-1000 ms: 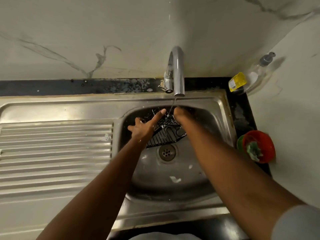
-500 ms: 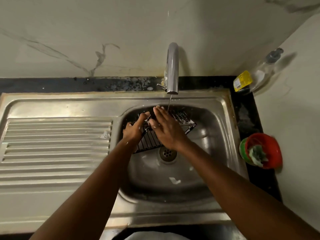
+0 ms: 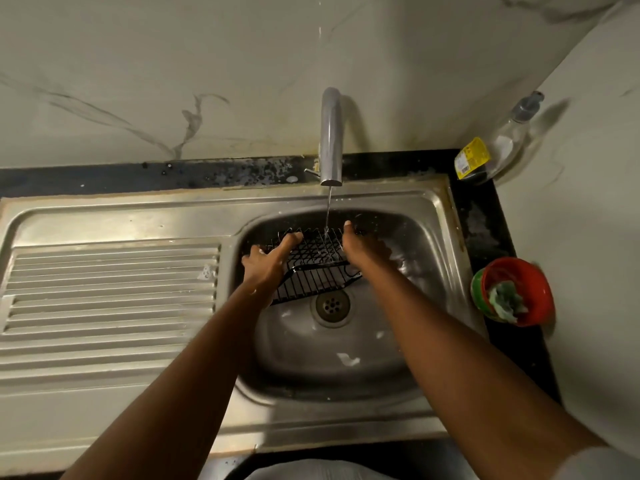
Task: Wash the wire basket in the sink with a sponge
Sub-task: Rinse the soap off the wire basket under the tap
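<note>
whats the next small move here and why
Probably free the right hand and reach for the sponge in the red bowl: it and the left hand both hold the wire basket under the thin stream from the tap, neither with a sponge.

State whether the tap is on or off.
On: a thin stream falls from the tap onto the wire basket in the sink.
</note>
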Demonstrator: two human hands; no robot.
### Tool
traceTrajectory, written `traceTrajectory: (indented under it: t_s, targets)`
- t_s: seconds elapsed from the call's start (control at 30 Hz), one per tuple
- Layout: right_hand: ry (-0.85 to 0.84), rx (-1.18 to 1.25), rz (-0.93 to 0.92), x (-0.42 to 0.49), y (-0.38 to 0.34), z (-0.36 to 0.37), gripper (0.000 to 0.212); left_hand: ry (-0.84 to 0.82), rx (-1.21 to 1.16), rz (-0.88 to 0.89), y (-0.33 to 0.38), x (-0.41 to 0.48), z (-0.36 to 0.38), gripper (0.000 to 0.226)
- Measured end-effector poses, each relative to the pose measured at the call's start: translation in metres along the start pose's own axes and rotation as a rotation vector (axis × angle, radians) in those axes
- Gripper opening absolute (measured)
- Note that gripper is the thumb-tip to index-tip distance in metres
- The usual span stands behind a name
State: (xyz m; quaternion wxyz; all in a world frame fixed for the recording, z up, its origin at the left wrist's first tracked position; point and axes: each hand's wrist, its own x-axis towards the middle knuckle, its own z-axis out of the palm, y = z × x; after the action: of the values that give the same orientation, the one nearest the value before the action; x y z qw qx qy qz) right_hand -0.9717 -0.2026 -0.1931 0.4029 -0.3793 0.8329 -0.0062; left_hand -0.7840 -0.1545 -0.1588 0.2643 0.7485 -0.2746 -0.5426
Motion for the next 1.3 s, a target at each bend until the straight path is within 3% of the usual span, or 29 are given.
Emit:
traceTrajectory:
  t_s: [0.1,0.17,0.23,0.27,0.4,0.43,0.53,0.63,0.7,0.73,0.8,0.87,0.97,1.03,1.1,1.2,1.27,1.3]
  targets:
    - [-0.025,-0.067,-0.083,-0.002,0.003,-0.007,0.104,-0.034,-0.104,-0.016,-0.011,-0.002,-0.014,0.119]
    - [-0.065,-0.009,-0.169,-0.006,0.01,-0.026,0.103,-0.121,-0.168,-0.056,-0.02,-0.002,-0.025,0.088]
    - [-0.09,0.131,-0.264,-0.008,0.015,-0.051,0.08,-0.2,-0.215,-0.064,-0.027,-0.008,-0.034,0.052]
    - [-0.095,0.212,-0.303,-0.013,0.018,-0.063,0.065,-0.204,-0.235,-0.064,-0.032,-0.01,-0.036,0.047]
    - [-0.3,0.431,-0.327,-0.023,0.023,-0.072,0.029,-0.17,-0.354,-0.096,-0.059,-0.009,-0.037,0.061]
    - [-0.349,0.511,-0.307,-0.023,0.023,-0.068,0.033,-0.157,-0.381,-0.11,-0.064,-0.007,-0.036,0.064]
    - [-0.361,0.587,-0.358,-0.029,0.009,-0.06,0.075,-0.095,-0.422,-0.155,-0.06,-0.006,-0.031,0.058]
    - [-0.335,0.508,-0.464,-0.036,-0.009,-0.053,0.078,0.018,-0.461,-0.178,-0.055,-0.002,-0.023,0.05]
    - [-0.298,0.411,-0.507,-0.044,-0.018,-0.052,0.093,0.077,-0.496,-0.227,-0.056,0.004,-0.018,0.054]
    - [-0.263,0.336,-0.534,-0.045,-0.021,-0.052,0.093,0.093,-0.495,-0.246,-0.056,0.006,-0.016,0.053]
    - [-0.147,0.179,-0.653,-0.047,-0.021,-0.052,0.07,0.136,-0.378,-0.254,-0.059,0.008,-0.011,0.047]
    - [-0.061,0.031,-0.76,-0.05,-0.018,-0.046,0.053,0.149,-0.163,-0.123,-0.059,0.01,-0.006,0.056]
    - [0.055,-0.128,-0.843,-0.054,-0.02,-0.029,0.052,-0.045,0.015,0.327,-0.046,0.004,-0.002,0.072]
    - [0.102,-0.109,-0.813,-0.053,-0.025,-0.023,0.05,-0.241,0.096,0.547,-0.031,0.002,0.0,0.064]
    - [0.101,0.058,-0.75,-0.053,-0.027,-0.021,0.049,-0.339,0.189,0.619,-0.015,0.001,0.001,0.075]
    - [0.142,0.163,-0.726,-0.054,-0.036,-0.017,0.046,-0.127,0.443,0.662,-0.006,0.003,0.006,0.108]
    - [0.182,0.067,-0.749,-0.059,-0.046,-0.008,0.04,0.031,0.444,0.621,-0.004,0.006,0.013,0.095]
    - [0.175,0.016,-0.754,-0.066,-0.049,-0.004,0.052,0.07,0.411,0.573,-0.002,0.006,0.016,0.088]
